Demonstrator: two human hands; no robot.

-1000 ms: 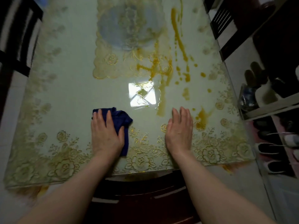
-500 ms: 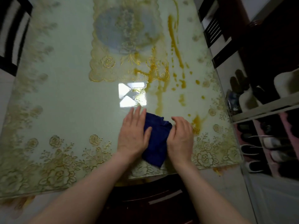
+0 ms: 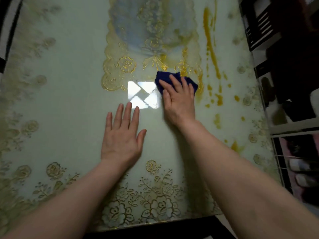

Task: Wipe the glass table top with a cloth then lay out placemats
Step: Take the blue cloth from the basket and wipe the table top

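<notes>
Your right hand (image 3: 178, 99) presses the dark blue cloth (image 3: 174, 80) flat-fingered onto the glass tabletop (image 3: 60, 100) near its middle, beside yellow spills (image 3: 211, 49) toward the right edge, while your left hand (image 3: 121, 135) rests open-palmed nearer the front edge.

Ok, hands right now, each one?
Left hand: open, flat on the glass table top, holding nothing.
Right hand: open, fingers pressing the blue cloth.

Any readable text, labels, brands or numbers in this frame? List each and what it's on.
None readable.
The glass table top carries only gold floral patterns and yellow streaks.
The blue cloth under the right hand is plain.
The shoes on the rack are too blurred to show any marking.
</notes>
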